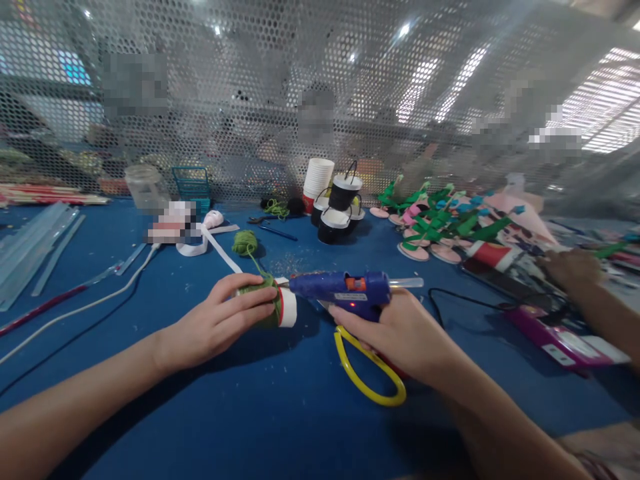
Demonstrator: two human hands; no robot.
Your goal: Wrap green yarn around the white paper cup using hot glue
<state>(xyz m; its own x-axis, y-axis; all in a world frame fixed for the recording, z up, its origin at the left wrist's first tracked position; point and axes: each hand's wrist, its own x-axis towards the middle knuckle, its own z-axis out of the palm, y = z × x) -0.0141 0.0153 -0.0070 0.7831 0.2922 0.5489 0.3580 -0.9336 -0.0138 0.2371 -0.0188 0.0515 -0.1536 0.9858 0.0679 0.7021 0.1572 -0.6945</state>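
Note:
My left hand wraps round a paper cup lying on its side, its wall covered in green yarn and its white end facing right. A strand runs from the cup back to a small ball of green yarn. In my right hand is a blue hot glue gun with its light lit red and a clear glue stick out of its back. The gun's nozzle points left, at the cup's edge; whether it touches cannot be seen. Yellow-handled scissors lie below my right hand, partly hidden.
White ribbon trails behind my left hand. Black cups and a white cup stack stand at the back. Green and pink craft pieces crowd the right, near another person's hand and a purple box. Glue sticks lie left.

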